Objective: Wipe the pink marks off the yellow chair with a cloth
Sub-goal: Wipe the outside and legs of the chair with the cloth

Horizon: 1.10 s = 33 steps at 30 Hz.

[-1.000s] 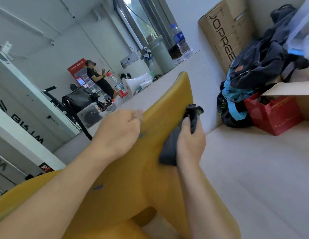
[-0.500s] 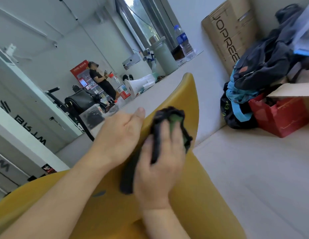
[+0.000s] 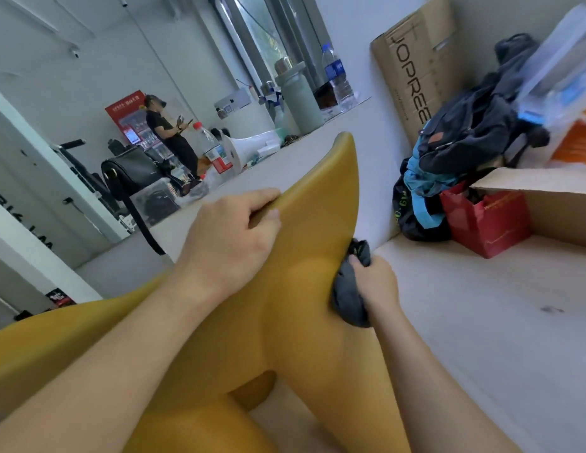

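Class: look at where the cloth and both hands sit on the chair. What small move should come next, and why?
Probably draw the dark cloth in from the yellow chair edge, pressed by the right hand, while the left hand grips the top rim.

Both forearms are bare from the bottom edge of the picture up to the wrists, with no sleeve showing. The left hand (image 3: 224,237) and the right hand (image 3: 378,282) wear no gloves. No rings, watch or bands show on the fingers (image 3: 268,217) or wrists. Fingernails are short and plain.
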Motion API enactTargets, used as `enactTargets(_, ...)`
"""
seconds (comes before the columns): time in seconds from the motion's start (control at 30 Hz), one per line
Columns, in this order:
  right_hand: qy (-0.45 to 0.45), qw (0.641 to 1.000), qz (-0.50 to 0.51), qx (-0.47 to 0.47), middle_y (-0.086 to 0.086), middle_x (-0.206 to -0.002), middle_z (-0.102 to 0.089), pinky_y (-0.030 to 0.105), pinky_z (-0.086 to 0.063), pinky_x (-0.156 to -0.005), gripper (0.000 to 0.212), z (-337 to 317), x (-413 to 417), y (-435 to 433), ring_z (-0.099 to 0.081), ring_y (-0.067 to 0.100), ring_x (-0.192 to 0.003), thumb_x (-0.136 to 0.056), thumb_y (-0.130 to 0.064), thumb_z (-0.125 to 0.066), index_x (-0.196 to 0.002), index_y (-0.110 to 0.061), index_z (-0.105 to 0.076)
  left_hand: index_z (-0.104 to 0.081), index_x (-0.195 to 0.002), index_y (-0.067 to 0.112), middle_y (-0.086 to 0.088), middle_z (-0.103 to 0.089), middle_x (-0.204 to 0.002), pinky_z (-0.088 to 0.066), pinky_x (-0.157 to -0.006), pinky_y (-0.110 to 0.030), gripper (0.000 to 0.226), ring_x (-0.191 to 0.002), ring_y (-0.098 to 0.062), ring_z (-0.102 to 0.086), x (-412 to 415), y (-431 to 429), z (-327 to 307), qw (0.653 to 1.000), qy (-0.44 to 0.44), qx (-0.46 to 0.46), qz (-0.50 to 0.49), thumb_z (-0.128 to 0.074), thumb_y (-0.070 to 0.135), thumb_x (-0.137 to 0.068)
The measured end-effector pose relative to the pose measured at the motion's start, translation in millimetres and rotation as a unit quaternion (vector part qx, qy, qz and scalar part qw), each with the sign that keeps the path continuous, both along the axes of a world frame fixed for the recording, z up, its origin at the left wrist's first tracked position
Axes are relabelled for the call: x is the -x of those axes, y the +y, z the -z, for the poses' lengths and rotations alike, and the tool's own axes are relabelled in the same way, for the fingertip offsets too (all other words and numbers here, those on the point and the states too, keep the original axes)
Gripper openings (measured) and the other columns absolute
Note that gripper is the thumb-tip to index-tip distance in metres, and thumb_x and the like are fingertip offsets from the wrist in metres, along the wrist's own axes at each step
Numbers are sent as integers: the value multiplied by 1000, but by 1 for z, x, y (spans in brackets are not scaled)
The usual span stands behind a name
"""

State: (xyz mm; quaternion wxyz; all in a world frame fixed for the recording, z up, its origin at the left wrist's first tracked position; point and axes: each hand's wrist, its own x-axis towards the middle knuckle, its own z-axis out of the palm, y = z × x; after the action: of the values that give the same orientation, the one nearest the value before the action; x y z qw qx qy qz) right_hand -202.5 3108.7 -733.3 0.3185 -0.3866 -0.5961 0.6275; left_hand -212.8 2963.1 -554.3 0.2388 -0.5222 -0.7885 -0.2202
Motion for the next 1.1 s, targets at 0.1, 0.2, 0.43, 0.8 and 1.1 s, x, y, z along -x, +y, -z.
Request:
enactTargets(0.1, -136, 983, -113, -53, 7, -77, -65, 34, -49, -74, 16, 8, -34, 5, -63, 30, -84, -84, -24, -54, -72, -15, -57, -73, -99, 18, 9, -69, -101, -43, -88, -11, 28, -95, -2, -60, -25, -11, 32, 989, 71, -54, 116, -58, 2, -82)
enactTargets(0.2, -125, 983, -115, -73, 5, -75, -66, 31, -47, -66, 15, -10, -69, 7, -62, 22, -75, -84, -26, -56, -77, -15, -63, -67, -102, 31, 19, -63, -95, -46, -77, -19, 22, -86, 0, -57, -52, -13, 94, 989, -105, 50, 97, -57, 33, -83)
enactTargets(0.43, -125, 973, -96, -167, 12, -70, -60, 36, -44, -66, 37, -40, -112, 16, -58, 24, -69, -90, -35, -55, -81, 1, -62, -59, -75, 24, 14, -62, -78, -44, -56, -20, 15, -66, -11, -56, -56, 7, 151, 901, -429, -66, 15, -68, 13, -74)
enactTargets(0.8, -153, 964, -36, -216, 16, -74, -61, 43, -56, -66, 38, -80, -150, 20, -65, 29, -66, -95, -37, -54, -83, -1, -59, -44, -70, 20, 5, -54, -62, -35, -54, -28, 12, -60, -14, -47, -46, 1, 143, 992, -123, 14, -29, -53, 16, -77)
enactTargets(1.1, -48, 987, -54, -143, -1, -134, -48, 52, -44, -100, 82, -74, -158, 27, -48, 23, -121, -57, -66, -77, -129, -40, -45, -50, -89, 23, -12, -56, -71, -45, -49, -26, 16, -60, -20, -55, -42, 3, 128, 669, -703, -114, 210, -49, 8, -94)
